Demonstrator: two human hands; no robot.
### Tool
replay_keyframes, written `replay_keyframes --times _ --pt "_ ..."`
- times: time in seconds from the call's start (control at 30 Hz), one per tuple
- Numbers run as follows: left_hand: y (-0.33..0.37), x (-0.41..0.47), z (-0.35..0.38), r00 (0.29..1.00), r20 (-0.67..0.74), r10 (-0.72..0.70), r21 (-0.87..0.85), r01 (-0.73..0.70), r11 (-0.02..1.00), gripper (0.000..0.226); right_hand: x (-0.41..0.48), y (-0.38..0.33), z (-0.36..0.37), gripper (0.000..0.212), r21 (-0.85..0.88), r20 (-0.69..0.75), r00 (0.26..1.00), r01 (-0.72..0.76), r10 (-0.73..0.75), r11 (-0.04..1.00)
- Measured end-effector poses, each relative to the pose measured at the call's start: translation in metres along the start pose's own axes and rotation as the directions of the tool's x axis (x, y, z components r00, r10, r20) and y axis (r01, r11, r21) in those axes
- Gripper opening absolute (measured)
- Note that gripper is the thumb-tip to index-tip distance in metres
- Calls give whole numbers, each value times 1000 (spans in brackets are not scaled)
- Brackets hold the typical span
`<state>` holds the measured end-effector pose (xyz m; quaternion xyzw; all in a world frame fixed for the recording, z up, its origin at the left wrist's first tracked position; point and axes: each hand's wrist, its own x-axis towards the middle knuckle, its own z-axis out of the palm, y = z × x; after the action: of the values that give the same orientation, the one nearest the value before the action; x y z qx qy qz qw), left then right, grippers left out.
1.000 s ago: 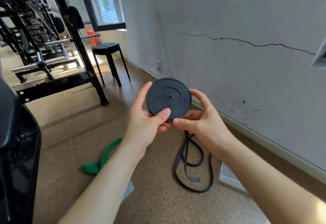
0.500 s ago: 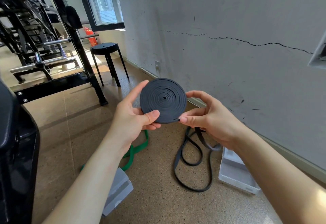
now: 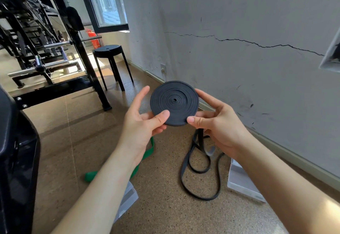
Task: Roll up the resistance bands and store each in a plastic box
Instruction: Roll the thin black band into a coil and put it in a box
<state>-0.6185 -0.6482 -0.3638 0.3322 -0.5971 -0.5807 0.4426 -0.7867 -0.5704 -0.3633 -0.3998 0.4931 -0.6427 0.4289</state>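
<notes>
**Q:** First item?

**A:** Black resistance band, mostly wound into a flat coil (image 3: 174, 103), held up between my two hands above the floor (image 3: 161, 206). It is a matte rubber strap, its layers in a tight spiral with a small eye at the centre.

**Q:** How is it held?

**A:** Left hand (image 3: 141, 123): thumb pressed on the near face, fingers (image 3: 159, 130) behind, pinching so the layers cannot spring apart. Right hand (image 3: 219, 125): thumb at the lower rim, fingers round the far edge, gripping the outermost turn.

**Q:** And the remainder?

**A:** A loose length (image 3: 200, 178) drops from below the coil and lies in slack loops on the speckled, cork-like floor. I judge the rolling unfinished.

**Q:** Other stock?

**A:** Green band (image 3: 145, 156), unrolled, on the floor beneath my left forearm. There are two rigid, translucent plastic boxes. The right box (image 3: 241, 180) is just beside the black loops. The left box (image 3: 128, 195) is partly hidden by my left arm. I can see no band in either.
</notes>
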Motion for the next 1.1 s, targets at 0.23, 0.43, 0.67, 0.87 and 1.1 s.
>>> replay_keyframes --times 0.23,0.43,0.67,0.87,1.1 --pt "-8 -13 27 1000 -1 12 -61 -12 998 84 -4 16 13 75 139 -78 996 42 -31 989" --pt "8 0 -5 999 -44 16 76 -13 997 88 -3 -6 -9 78 -335 155 987 27 27 942" --pt "9 2 -16 997 67 -31 121 23 992 89 1 -7 -16 47 -237 138 989 -21 55 971" --pt "12 2 -18 992 128 -8 132 -9 991 87 1 -9 -17 58 -189 151 988 5 24 982" --pt "16 2 -20 989 149 21 252 -58 966 90 -1 -8 -15 58 -194 157 985 -33 65 980"
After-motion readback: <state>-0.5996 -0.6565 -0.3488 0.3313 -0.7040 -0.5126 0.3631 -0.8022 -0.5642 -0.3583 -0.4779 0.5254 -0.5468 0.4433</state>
